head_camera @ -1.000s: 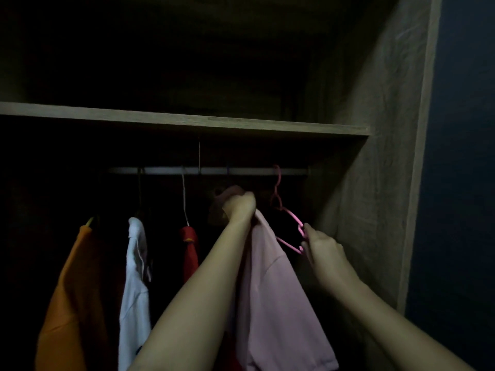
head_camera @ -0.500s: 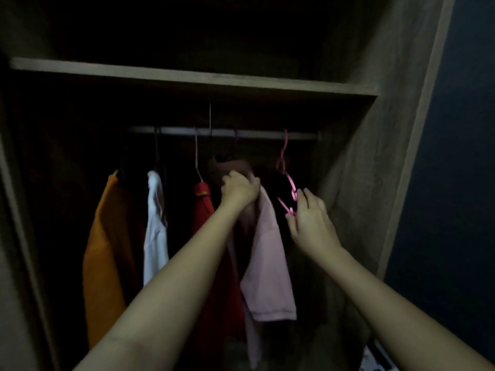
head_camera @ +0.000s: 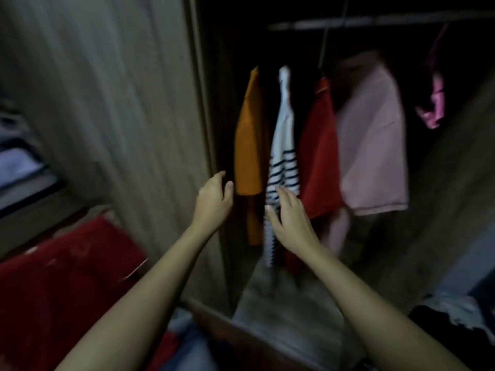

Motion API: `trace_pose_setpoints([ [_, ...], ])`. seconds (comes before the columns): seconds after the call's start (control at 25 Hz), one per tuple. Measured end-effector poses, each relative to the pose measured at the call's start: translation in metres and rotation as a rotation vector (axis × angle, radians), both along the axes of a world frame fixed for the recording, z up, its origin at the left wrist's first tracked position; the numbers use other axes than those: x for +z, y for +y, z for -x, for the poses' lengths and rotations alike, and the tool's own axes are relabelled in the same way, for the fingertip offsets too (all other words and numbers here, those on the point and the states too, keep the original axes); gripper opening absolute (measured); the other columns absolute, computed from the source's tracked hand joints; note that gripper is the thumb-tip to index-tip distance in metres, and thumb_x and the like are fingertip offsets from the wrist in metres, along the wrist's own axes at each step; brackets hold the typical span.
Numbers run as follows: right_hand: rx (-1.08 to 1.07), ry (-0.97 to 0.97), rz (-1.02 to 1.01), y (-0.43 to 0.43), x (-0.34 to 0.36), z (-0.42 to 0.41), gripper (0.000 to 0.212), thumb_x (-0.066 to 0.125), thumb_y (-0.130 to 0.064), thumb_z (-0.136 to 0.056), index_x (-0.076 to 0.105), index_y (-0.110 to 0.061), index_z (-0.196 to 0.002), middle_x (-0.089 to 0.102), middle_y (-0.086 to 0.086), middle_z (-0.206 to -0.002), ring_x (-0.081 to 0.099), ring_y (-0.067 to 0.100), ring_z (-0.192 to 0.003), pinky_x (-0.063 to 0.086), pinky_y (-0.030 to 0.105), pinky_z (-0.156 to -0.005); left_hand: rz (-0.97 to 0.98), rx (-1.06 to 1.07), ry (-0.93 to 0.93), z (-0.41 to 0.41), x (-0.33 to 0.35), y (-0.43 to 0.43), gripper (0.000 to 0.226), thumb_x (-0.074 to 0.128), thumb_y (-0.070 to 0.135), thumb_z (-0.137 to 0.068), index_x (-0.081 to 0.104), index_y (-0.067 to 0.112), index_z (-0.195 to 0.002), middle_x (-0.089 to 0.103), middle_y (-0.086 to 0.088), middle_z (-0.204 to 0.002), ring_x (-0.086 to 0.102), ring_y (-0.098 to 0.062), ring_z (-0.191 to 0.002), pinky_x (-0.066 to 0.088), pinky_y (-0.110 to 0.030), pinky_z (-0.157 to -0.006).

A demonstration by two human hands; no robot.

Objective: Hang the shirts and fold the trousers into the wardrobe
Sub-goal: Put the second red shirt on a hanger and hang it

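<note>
- Both hands are now lowered from the rail (head_camera: 375, 21): left hand (head_camera: 214, 199) off the pink shirt (head_camera: 372, 145), right hand (head_camera: 292, 218) off the pink hanger (head_camera: 435, 103).
- Pink shirt hangs beside the red shirt (head_camera: 318, 145).
- Hands empty, fingers loosely spread.

Four shirts hung side by side from the rail (head_camera: 375, 21) inside the open wardrobe (head_camera: 455, 196), all seen nearly edge-on in dim light. From the left: an orange shirt (head_camera: 247, 135) nearest the wardrobe's left side, a white shirt (head_camera: 284, 140) with dark stripes across its lower part, a red shirt (head_camera: 318, 145), and a pale pink shirt (head_camera: 372, 145), turned more to the front. Right of it, apart, hung a bright pink hanger (head_camera: 435, 103), blurred
</note>
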State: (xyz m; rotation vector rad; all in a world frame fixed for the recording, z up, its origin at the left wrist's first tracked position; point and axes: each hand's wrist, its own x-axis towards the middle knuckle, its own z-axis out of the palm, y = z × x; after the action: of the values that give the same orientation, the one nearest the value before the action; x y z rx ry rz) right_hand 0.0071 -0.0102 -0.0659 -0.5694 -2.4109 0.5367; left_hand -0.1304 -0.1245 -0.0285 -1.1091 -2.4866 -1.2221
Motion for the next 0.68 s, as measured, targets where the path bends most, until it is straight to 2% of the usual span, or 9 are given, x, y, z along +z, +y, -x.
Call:
trace_pose_setpoints([
  [0.08, 0.151, 0.0, 0.125, -0.058, -0.024, 0.031, 0.061, 0.033, -0.041, -0.093, 0.033, -0.003, -0.141, 0.037, 0.016, -0.145, 0.033, 0.028, -0.134, 0.025, 0.034, -0.11, 0.103, 0.135, -0.043, 0.021, -0.032, -0.075, 0.042, 0.045, 0.022, -0.098, 0.047, 0.002, -0.134, 0.055, -0.017, -0.133, 0.051, -0.03, -0.124, 0.036, -0.032, -0.101],
  [0.2, 0.271, 0.049, 0.316, -0.128, -0.052, 0.061, 0.057, 0.039, -0.033, -0.093, 0.036, -0.001, -0.139, 0.041, 0.017, -0.141, 0.038, 0.028, -0.132, 0.024, 0.026, -0.108, 0.244, 0.248, -0.068, 0.046, -0.063, -0.166, 0.044, 0.052, 0.02, -0.095, 0.046, 0.0, -0.134, 0.054, -0.02, -0.133, 0.051, -0.032, -0.124, 0.036, -0.033, -0.102],
  [0.32, 0.412, -0.05, 0.421, -0.2, -0.08, 0.097, 0.065, 0.034, -0.041, -0.089, 0.038, 0.002, -0.137, 0.043, 0.019, -0.14, 0.039, 0.029, -0.131, 0.019, 0.015, -0.104, 0.311, 0.399, -0.087, 0.077, -0.079, -0.25, 0.047, 0.053, 0.019, -0.094, 0.043, 0.0, -0.136, 0.051, -0.019, -0.136, 0.048, -0.03, -0.127, 0.034, -0.033, -0.103],
  [0.36, 0.47, -0.081, 0.428, -0.222, -0.086, 0.115, 0.07, 0.03, -0.047, -0.087, 0.038, 0.003, -0.136, 0.043, 0.02, -0.139, 0.04, 0.029, -0.131, 0.02, 0.016, -0.105, 0.327, 0.449, -0.091, 0.089, -0.082, -0.274, 0.047, 0.052, 0.02, -0.095, 0.043, 0.001, -0.137, 0.05, -0.018, -0.137, 0.046, -0.029, -0.128, 0.033, -0.032, -0.104],
  [0.48, 0.584, -0.131, 0.407, -0.269, -0.097, 0.181, 0.078, 0.024, -0.053, -0.083, 0.038, 0.001, -0.138, 0.04, 0.019, -0.142, 0.036, 0.03, -0.133, 0.024, 0.032, -0.111, 0.371, 0.549, -0.112, 0.133, -0.087, -0.331, 0.048, 0.047, 0.023, -0.096, 0.041, 0.001, -0.138, 0.047, -0.018, -0.14, 0.044, -0.029, -0.13, 0.032, -0.033, -0.105],
  [0.56, 0.615, -0.138, 0.335, -0.295, -0.098, 0.233, 0.077, 0.023, -0.052, -0.084, 0.036, 0.0, -0.139, 0.036, 0.019, -0.145, 0.033, 0.03, -0.135, 0.021, 0.033, -0.112, 0.414, 0.605, -0.128, 0.173, -0.093, -0.364, 0.047, 0.044, 0.024, -0.098, 0.04, 0.001, -0.138, 0.047, -0.019, -0.139, 0.045, -0.031, -0.128, 0.033, -0.035, -0.104],
  [0.68, 0.662, -0.208, 0.194, -0.329, -0.101, 0.309, 0.063, 0.033, -0.043, -0.095, 0.026, -0.004, -0.144, 0.023, 0.016, -0.152, 0.02, 0.028, -0.141, 0.015, 0.034, -0.114, 0.514, 0.637, -0.188, 0.239, -0.104, -0.402, 0.05, 0.039, 0.026, -0.1, 0.034, 0.0, -0.142, 0.037, -0.021, -0.147, 0.037, -0.033, -0.134, 0.027, -0.036, -0.109],
])
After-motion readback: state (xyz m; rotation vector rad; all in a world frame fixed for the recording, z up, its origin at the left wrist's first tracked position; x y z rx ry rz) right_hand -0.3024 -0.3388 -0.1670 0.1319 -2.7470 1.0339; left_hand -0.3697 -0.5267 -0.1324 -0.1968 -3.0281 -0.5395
